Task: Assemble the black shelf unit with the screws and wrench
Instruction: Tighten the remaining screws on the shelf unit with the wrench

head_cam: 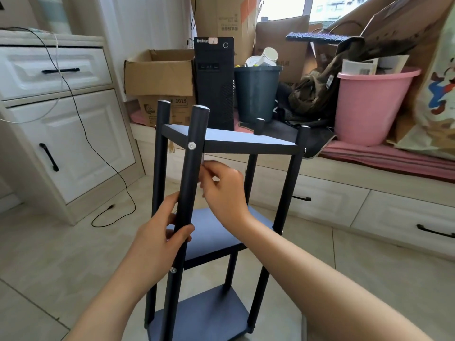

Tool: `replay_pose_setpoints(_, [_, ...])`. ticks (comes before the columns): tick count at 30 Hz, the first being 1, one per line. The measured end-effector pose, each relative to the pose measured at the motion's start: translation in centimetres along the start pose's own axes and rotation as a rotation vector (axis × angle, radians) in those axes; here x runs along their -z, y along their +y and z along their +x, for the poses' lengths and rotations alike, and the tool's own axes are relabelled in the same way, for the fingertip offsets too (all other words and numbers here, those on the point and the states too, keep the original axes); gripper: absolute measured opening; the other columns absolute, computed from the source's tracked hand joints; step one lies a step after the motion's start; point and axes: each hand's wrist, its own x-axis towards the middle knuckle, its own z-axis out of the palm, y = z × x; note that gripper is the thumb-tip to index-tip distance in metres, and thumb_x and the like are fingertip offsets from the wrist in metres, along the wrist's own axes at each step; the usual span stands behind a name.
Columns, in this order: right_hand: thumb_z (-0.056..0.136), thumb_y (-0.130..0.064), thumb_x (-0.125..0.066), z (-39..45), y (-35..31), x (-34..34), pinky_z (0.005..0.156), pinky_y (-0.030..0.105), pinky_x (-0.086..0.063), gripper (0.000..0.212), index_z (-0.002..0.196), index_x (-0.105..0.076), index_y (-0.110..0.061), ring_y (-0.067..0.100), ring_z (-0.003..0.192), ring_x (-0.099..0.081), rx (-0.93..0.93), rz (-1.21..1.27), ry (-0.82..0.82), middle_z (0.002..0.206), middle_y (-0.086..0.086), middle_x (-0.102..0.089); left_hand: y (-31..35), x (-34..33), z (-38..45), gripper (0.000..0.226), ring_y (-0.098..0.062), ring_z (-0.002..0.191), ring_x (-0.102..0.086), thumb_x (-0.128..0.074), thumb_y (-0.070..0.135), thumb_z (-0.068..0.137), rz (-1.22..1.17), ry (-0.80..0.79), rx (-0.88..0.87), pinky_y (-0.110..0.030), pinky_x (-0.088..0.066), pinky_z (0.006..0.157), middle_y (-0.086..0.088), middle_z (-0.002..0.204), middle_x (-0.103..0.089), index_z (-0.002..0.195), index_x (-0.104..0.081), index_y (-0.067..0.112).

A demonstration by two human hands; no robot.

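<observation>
The black shelf unit stands upright on the tiled floor, with three boards between black round posts. My left hand grips the nearest front post about halfway up. My right hand is just right of that post, below the top board, with its fingers pinching a small pale object, probably the wrench; blur hides most of it. A silver screw head sits in the post at the top board's level. Another screw shows lower on the post.
A white cabinet with a trailing black cable stands at the left. Behind the shelf a low bench holds cardboard boxes, a black computer tower, a dark bin and a pink bucket. Tiled floor lies around the shelf.
</observation>
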Motion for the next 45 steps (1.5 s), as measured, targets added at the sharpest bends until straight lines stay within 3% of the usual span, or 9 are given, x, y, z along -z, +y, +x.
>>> replay_pose_setpoints(4, [0.098,-0.009,-0.058,-0.4,-0.3,2.4,0.066,0.028,-0.052,0.018,0.097,-0.075,-0.003,0.019,0.066,-0.063,-0.039,-0.118,-0.168,0.078,0.006,-0.071,0.0,0.1,-0.3,0.067,-0.013,0.081,-0.074,-0.064,0.016,0.096,-0.015,0.013,0.017,-0.026,-0.053,0.067,0.002,0.095,-0.07,0.107,-0.04,0.078])
replay_pose_setpoints(7, [0.098,-0.009,-0.057,-0.2,-0.5,3.5,0.055,0.015,-0.043,0.019,0.102,-0.075,-0.003,0.005,0.056,-0.055,-0.048,-0.161,-0.205,0.081,0.007,-0.072,0.0,0.1,-0.5,0.068,-0.013,0.081,-0.074,-0.064,0.015,0.096,-0.016,0.014,0.021,-0.028,-0.054,0.069,0.0,0.097,-0.07,0.106,-0.039,0.078])
replay_pose_setpoints(11, [0.098,-0.008,-0.058,0.2,-1.4,4.1,0.065,0.005,-0.041,0.019,0.102,-0.075,-0.002,-0.007,0.065,-0.056,-0.009,-0.171,-0.184,0.086,-0.003,-0.07,0.1,0.2,-0.6,0.071,-0.013,0.08,-0.074,-0.064,0.015,0.097,-0.034,0.023,0.026,-0.028,-0.055,0.068,0.002,0.095,-0.07,0.103,-0.039,0.08])
replay_pose_setpoints(20, [0.096,-0.009,-0.062,1.0,-2.2,3.1,0.058,0.008,-0.038,0.016,0.095,-0.077,-0.003,-0.002,0.055,-0.053,0.021,-0.156,-0.093,0.063,-0.015,-0.057,0.2,0.5,-0.5,0.071,-0.012,0.079,-0.074,-0.064,0.013,0.097,-0.034,0.033,0.021,-0.026,-0.053,0.067,0.009,0.089,-0.069,0.101,-0.04,0.079])
replay_pose_setpoints(25, [0.097,-0.011,-0.061,0.6,-2.0,2.0,0.066,0.014,-0.048,0.02,0.089,-0.076,0.0,0.014,0.066,-0.065,0.041,-0.122,-0.054,0.072,0.006,-0.071,0.3,0.3,-0.6,0.072,-0.012,0.079,-0.075,-0.064,0.012,0.096,-0.037,0.036,0.02,-0.026,-0.053,0.066,0.003,0.094,-0.07,0.103,-0.04,0.079])
replay_pose_setpoints(33, [0.097,-0.009,-0.06,0.2,-0.7,0.1,0.068,0.007,-0.048,0.018,0.089,-0.074,0.0,-0.011,0.063,-0.059,0.065,-0.043,0.051,0.079,0.008,-0.074,0.2,0.3,-0.7,0.071,-0.012,0.079,-0.075,-0.063,0.013,0.096,-0.028,0.031,0.029,-0.031,-0.055,0.068,0.006,0.094,-0.07,0.104,-0.04,0.079])
replay_pose_setpoints(36, [0.096,-0.007,-0.062,0.3,-0.1,-0.9,0.067,0.011,-0.05,0.016,0.088,-0.073,0.0,0.005,0.068,-0.064,0.077,-0.009,0.095,0.075,0.007,-0.072,0.1,0.4,-0.7,0.069,-0.013,0.078,-0.075,-0.064,0.012,0.096,-0.024,0.031,0.033,-0.036,-0.056,0.072,0.012,0.089,-0.069,0.106,-0.041,0.077])
replay_pose_setpoints(38, [0.094,-0.008,-0.063,0.5,0.1,-1.8,0.062,0.023,-0.049,0.016,0.084,-0.072,0.0,0.012,0.062,-0.057,0.102,-0.022,0.136,0.069,0.002,-0.065,0.0,0.5,-0.6,0.069,-0.013,0.078,-0.075,-0.064,0.012,0.096,-0.024,0.025,0.034,-0.036,-0.054,0.073,0.017,0.091,-0.069,0.107,-0.041,0.076])
replay_pose_setpoints(45, [0.091,-0.009,-0.063,1.8,1.0,-3.5,0.057,0.016,-0.029,0.023,0.07,-0.066,0.0,0.008,0.063,-0.032,0.132,-0.021,0.248,0.059,0.005,-0.054,-0.6,0.3,-0.2,0.068,-0.015,0.078,-0.076,-0.065,0.008,0.094,-0.015,0.045,0.036,-0.035,-0.054,0.072,0.008,0.092,-0.071,0.107,-0.045,0.071])
